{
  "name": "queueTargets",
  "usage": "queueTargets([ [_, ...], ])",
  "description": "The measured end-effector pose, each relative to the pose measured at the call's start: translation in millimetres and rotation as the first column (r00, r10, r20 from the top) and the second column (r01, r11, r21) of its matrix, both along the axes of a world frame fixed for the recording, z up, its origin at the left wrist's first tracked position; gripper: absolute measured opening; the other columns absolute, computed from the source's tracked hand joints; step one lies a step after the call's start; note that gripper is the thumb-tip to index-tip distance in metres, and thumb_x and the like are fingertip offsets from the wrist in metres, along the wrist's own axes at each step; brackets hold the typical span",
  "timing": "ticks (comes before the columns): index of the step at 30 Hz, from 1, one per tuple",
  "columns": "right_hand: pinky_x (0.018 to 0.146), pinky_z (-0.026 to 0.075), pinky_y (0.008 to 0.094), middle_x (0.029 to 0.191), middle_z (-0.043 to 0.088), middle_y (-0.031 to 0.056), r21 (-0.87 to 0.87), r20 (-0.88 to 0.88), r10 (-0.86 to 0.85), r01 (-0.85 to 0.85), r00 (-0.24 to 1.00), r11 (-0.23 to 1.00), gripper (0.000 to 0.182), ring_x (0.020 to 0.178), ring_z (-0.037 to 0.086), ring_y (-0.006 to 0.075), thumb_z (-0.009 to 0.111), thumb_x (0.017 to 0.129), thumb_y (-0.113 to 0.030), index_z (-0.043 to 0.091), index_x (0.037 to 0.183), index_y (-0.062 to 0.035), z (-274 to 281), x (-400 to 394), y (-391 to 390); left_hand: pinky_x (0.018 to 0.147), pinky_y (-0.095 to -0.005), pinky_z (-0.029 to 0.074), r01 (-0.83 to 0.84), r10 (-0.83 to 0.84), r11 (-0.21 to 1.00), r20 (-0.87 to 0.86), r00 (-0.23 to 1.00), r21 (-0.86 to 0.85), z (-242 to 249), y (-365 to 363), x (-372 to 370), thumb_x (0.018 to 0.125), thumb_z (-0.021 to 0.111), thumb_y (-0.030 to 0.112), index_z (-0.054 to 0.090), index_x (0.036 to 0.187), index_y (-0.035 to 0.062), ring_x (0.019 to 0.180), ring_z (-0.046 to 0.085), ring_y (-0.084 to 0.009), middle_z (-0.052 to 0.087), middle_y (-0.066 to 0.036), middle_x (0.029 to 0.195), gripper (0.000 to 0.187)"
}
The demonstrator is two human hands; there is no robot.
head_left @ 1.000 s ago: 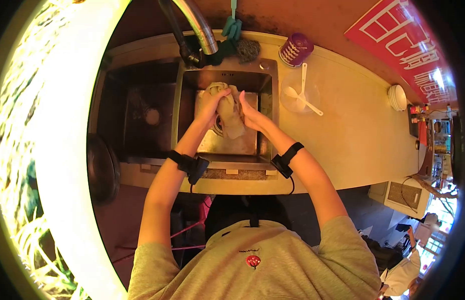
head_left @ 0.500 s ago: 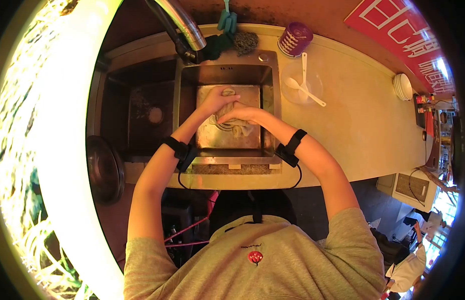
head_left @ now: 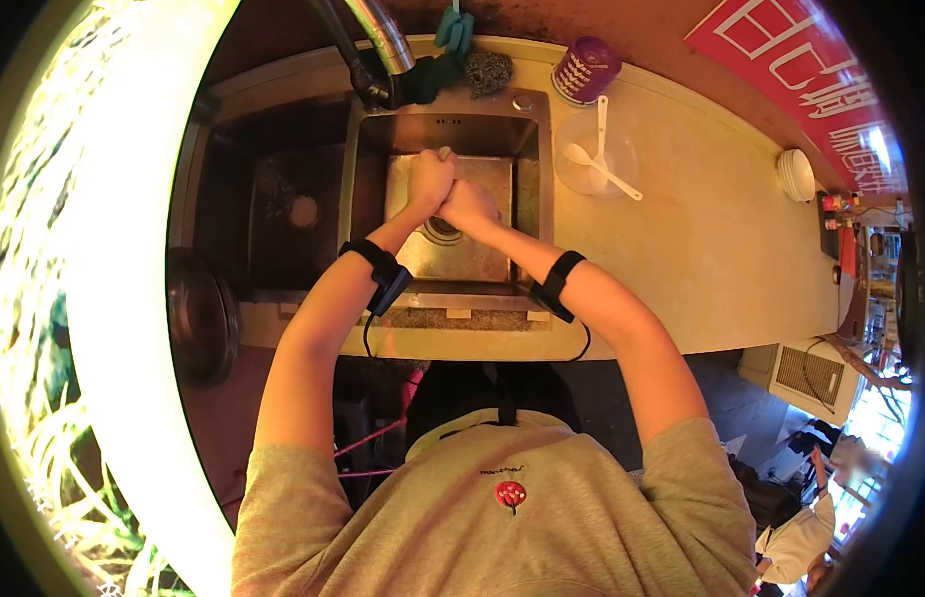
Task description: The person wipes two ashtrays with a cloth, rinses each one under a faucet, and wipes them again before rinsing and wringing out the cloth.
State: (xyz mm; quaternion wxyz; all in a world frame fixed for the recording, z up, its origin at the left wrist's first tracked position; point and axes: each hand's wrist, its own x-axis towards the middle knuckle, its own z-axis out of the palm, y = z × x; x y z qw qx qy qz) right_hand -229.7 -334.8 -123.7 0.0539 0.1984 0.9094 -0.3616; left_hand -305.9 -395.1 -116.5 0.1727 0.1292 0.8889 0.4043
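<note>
Grey-green fabric of the person's shirt is filling the near edge, and from it both forearms, each wearing a black wrist strap, are reaching over the pale surface [head_left: 721, 269] into the right-hand steel sink [head_left: 530, 214]. Moving on out, the left hand [head_left: 430, 180] and the right hand [head_left: 469, 206] are pressing together over the drain, both fists closing tight on a wadded cloth [head_left: 444, 153], of which only a small pale knob is peeking out above the left knuckles. By my reading the wringing step is underway, and the next move is calling for a firm opposite twist while keeping the bundle low over the basin so drips are landing inside. Looking further, the darker left basin [head_left: 283, 214] is sitting alongside with its own drain, and a round dark pan [head_left: 194, 318] is resting at its near-left corner. Beyond the fists, the tap spout [head_left: 381, 35] is arching overhead and crowding any upward lift, with a steel scourer [head_left: 488, 70] just behind the rim. Off to the right, a clear bowl [head_left: 622, 149] holding white spoons and a purple cup [head_left: 586, 70] are standing well apart from the work.
</note>
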Motion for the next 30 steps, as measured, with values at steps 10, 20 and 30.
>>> queueTargets([
  [10,0.060,0.049,0.0420,0.067,0.061,0.0194,0.344,-0.036,0.135,-0.115,0.990,0.932,0.025,0.065,0.061,0.0339,0.063,0.064,-0.028,0.065,0.070,-0.0034,-8,-6,1,0.071,-0.0355,0.044,-0.280,0.276,0.957,0.059,0.959,0.069,-45,1,-13,0.079,0.055,0.034,0.059,0.075,-0.0062,0.073,0.059,-0.0287,0.061,-0.019,0.076,0.041],
  [20,0.058,0.042,0.0281,0.069,0.060,0.0062,-0.770,-0.080,-0.440,0.225,0.895,0.597,0.021,0.062,0.055,0.0144,0.066,0.064,-0.016,0.060,0.074,0.0022,-13,-23,20,0.088,-0.0412,0.035,-0.446,-0.125,0.818,0.868,0.480,0.364,-29,-26,25,0.075,0.024,0.076,0.035,0.125,0.0183,0.113,0.038,-0.0228,0.037,-0.007,0.129,0.077],
  [30,0.062,0.043,0.0297,0.074,0.061,0.0084,-0.815,-0.176,-0.733,0.321,0.657,0.482,0.016,0.066,0.055,0.0162,0.065,0.061,-0.004,0.059,0.074,0.0038,-21,-47,-31,0.082,-0.0342,0.044,-0.831,0.004,0.458,0.934,0.358,0.316,-65,-15,4,0.092,0.024,0.049,0.043,0.118,0.0057,0.098,0.054,-0.0215,0.055,-0.010,0.109,0.054],
])
